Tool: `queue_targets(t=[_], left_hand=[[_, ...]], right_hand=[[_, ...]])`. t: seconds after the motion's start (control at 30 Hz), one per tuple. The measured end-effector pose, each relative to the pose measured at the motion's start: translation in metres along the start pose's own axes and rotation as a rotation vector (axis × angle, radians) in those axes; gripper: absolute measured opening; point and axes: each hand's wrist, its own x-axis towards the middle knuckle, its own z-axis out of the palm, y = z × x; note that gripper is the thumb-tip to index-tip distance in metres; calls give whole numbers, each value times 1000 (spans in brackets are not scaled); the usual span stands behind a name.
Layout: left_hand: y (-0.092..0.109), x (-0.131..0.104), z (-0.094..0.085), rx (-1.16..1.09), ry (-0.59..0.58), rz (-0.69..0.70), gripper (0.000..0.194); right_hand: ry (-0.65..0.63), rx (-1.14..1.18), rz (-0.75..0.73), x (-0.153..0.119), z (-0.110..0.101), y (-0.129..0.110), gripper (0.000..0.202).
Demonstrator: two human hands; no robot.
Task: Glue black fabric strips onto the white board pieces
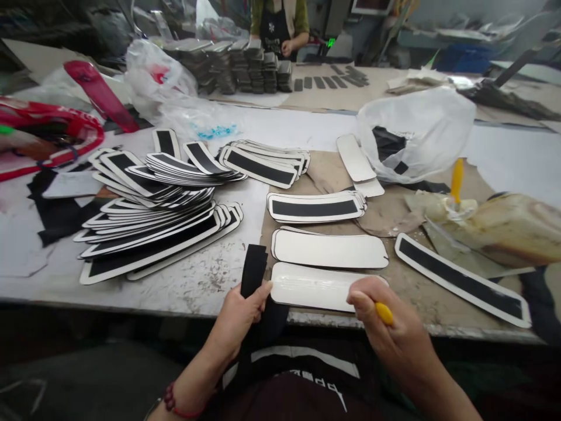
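Black strips (pixel 253 272) are pinched between the thumb and fingers of the left hand (pixel 236 316) at lower centre, with the thumb tip at the left end of the nearest white panel (pixel 313 286). A yellow handle (pixel 384 314) is gripped in the closed right hand (pixel 392 318) over that panel's right end; its working tip is hidden. The panel's face looks glossy and wet in part, and no black strip is laid on it.

Another blank panel (pixel 328 250) is seen just beyond, its face likewise uncovered. Dark centres are shown by the short stack (pixel 313 207) above it, the fanned pile (pixel 158 234) at left, the overlapped stack (pixel 263 166) at upper centre and the lone panel (pixel 462 280) at right. Far more panels are seen with dark centres than without. Two light panels (pixel 354 158) are left blank beside the plastic bag (pixel 421 128); whether their undersides are covered cannot be told.
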Motion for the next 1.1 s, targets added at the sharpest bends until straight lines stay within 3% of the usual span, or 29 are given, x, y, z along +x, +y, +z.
queue_targets(t=[0.1, 0.3, 0.43, 0.67, 0.8, 0.93, 1.0, 1.1], left_hand=[[6, -9, -8, 3, 33, 36, 39], [29, -34, -13, -75, -336, 33, 34], [35, -39, -14, -69, -459, 16, 40], [35, -35, -19, -132, -446, 61, 33], [32, -36, -15, -216, -334, 66, 31], [28, -38, -5, -233, -269, 140, 31], [23, -41, 3, -195, -286, 166, 32], [8, -47, 14, -113, -394, 135, 34]], right_hand=[[-76, -20, -1, 9, 14, -8, 24], [-231, 109, 134, 34, 49, -37, 19], [-243, 223, 227, 42, 70, -50, 23], [-189, 197, 172, 42, 68, -48, 28], [-90, 283, 311, 45, 65, -50, 34], [-124, 430, 409, 41, 64, -53, 33], [-110, 449, 414, 38, 60, -51, 34], [37, 497, 420, 36, 46, -43, 33]])
